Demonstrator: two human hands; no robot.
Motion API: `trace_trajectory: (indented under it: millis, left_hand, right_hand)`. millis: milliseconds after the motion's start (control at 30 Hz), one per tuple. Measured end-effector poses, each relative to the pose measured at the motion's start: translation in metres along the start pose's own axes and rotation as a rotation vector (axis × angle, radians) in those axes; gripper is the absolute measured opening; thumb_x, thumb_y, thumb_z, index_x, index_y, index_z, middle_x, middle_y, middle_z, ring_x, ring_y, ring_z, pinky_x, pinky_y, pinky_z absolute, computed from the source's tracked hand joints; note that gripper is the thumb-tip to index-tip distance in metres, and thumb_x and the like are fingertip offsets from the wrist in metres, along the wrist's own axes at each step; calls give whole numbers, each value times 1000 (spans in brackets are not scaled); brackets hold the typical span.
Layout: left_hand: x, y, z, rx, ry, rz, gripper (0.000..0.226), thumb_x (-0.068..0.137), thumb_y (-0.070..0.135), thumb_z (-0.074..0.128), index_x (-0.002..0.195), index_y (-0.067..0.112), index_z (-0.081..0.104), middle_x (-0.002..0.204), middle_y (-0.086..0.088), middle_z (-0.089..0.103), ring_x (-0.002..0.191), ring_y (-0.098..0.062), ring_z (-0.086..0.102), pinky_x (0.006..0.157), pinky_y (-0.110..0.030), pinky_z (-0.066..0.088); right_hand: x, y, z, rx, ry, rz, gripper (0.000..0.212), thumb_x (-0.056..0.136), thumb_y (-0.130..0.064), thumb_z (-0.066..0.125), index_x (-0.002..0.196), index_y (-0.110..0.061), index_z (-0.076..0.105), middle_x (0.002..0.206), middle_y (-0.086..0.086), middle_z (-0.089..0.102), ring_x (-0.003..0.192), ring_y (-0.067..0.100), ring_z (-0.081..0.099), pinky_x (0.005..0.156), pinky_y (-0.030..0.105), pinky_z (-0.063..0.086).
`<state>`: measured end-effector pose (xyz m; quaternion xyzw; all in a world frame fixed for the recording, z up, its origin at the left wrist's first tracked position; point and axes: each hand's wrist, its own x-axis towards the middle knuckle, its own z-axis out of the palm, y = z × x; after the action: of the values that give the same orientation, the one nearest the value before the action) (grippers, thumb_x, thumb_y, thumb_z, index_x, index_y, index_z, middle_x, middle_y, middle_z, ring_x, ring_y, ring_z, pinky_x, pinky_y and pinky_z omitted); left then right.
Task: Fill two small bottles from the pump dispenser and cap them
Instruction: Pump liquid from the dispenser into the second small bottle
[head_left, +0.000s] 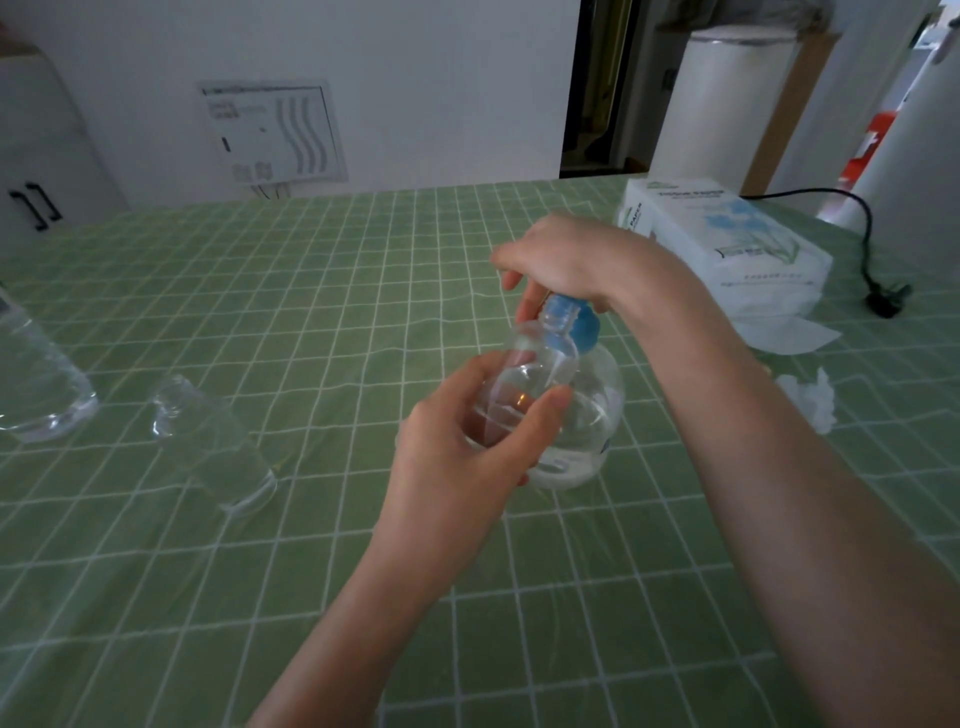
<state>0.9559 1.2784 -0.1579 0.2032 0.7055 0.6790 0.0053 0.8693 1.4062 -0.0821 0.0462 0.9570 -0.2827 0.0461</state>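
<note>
Head camera looks down, close over the table (291, 270).

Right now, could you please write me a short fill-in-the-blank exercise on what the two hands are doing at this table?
1. The left hand holds a small bottle up to the pump dispenser's ____ head.
2. The right hand grips that head, and the dispenser stands on a ____ checked tablecloth.
3. The second small bottle stands to the ____ of both hands.

Missing words: blue; green; left.
</note>
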Motion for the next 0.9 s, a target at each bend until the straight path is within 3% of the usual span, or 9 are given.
trace_trajectory:
  millis: [100,233,467,700,900]
  left_hand:
    - [-1,-1,0,25,-7,-14,21,72,42,63,90,32,65,60,14,67,48,1,58,43,-13,45]
    - [-1,-2,-1,32,-3,-22,25,68,47,61,89,35,64,59,14,67,46,-1,57,42,-12,44]
    - [0,2,1,3,-2,-2,21,71,41,63,91,36,64,62,16,68,49,4,60,44,-8,42]
    - [0,2,0,2,5,-7,23,69,42,62,91,35,64,60,16,67,47,4,59,42,-8,41]
    - [-1,-1,0,23,-1,-14,26,69,44,61,91,32,64,59,15,66,48,4,59,44,-9,43]
  right_hand:
    - [-1,2,3,-6,-13,9,39,96,-31,40,121,-7,59,122,15,61,107,28,56,82,33,37]
    - [-3,1,5,-5,-24,16,38,96,-31,40,119,-7,60,118,13,63,100,26,57,77,32,36]
    - [-5,-3,-5,-17,18,-4,37,95,-31,42,114,-6,61,103,12,68,99,25,61,78,34,39]
    - [-3,-2,-2,-10,-9,13,38,96,-30,40,118,-7,60,113,12,65,101,26,58,69,32,37]
    - [-1,2,5,1,-26,33,40,96,-32,40,122,-6,58,121,16,62,108,30,56,84,35,39]
